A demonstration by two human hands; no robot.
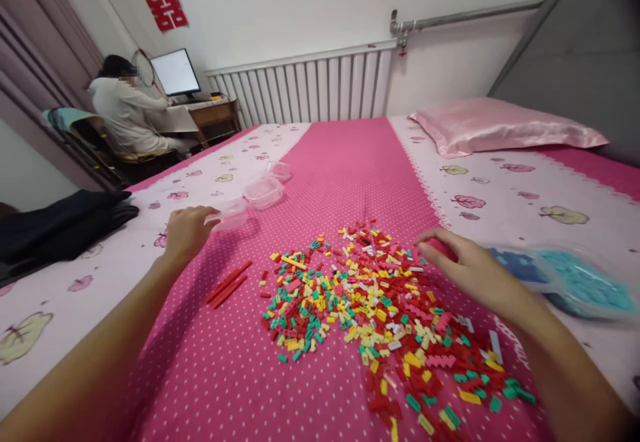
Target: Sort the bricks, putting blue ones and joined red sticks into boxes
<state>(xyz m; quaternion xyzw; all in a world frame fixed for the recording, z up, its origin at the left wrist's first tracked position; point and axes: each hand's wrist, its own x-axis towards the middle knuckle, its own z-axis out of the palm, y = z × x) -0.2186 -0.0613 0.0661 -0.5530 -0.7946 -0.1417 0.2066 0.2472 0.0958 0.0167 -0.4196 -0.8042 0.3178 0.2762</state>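
My left hand (190, 232) is at the nearest clear plastic box (231, 217), its thumb and fingers closed on the near edge. Two more clear boxes, one in the middle (263, 193) and a smaller-looking far one (278, 171), stand in line behind it. My right hand (465, 265) hovers at the right edge of a spread pile of small toy bricks (350, 289) in red, yellow, green, cream, white and pink. Its fingers are curled together, with something red showing by them that I cannot make out. Several long red strips (227, 285) lie left of the pile.
A container of dark blue pieces (517, 265) and one of turquoise pieces (585, 282) sit at the right. Dark folded cloth (60, 229) lies at the left, a pink pillow (505, 125) at the back right. A person (130, 109) sits at a desk beyond the bed.
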